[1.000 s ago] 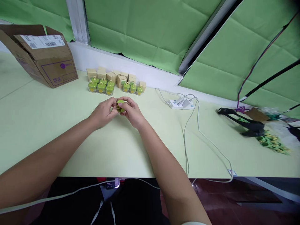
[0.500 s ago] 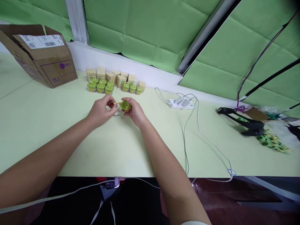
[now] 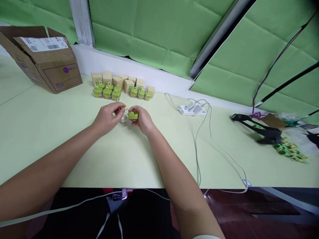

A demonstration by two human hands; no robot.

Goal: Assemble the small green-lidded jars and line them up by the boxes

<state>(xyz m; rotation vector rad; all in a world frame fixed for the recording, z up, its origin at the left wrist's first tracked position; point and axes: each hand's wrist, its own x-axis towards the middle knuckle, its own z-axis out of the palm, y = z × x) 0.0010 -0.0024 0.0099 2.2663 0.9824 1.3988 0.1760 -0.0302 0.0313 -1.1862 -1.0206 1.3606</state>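
My right hand (image 3: 144, 120) is closed around a small green cap-like lid (image 3: 134, 115), holding it just above the table. Beside it, my left hand (image 3: 107, 117) pinches a small yellow loop (image 3: 124, 108), mostly covered by the fingertips. A clear, whitish piece (image 3: 124, 118) shows between and below the two hands; whether it touches the fingers I cannot tell. Beyond the hands stand several small clear jars with green lids and yellow loops (image 3: 107, 93), with more of the same kind (image 3: 141, 94) to their right.
Small brown cartons (image 3: 117, 81) line the wall behind the jars. An open cardboard box (image 3: 58, 73) stands at the back left. To the right are a white power strip (image 3: 193, 110) with trailing cables, a black stand (image 3: 266, 132) and a pile of green-and-yellow pieces (image 3: 290, 151).
The green lid has turned in my right hand, so its hollow inside no longer faces me. The yellow piece at my left fingertips shows less; both hands stay nearly in place.
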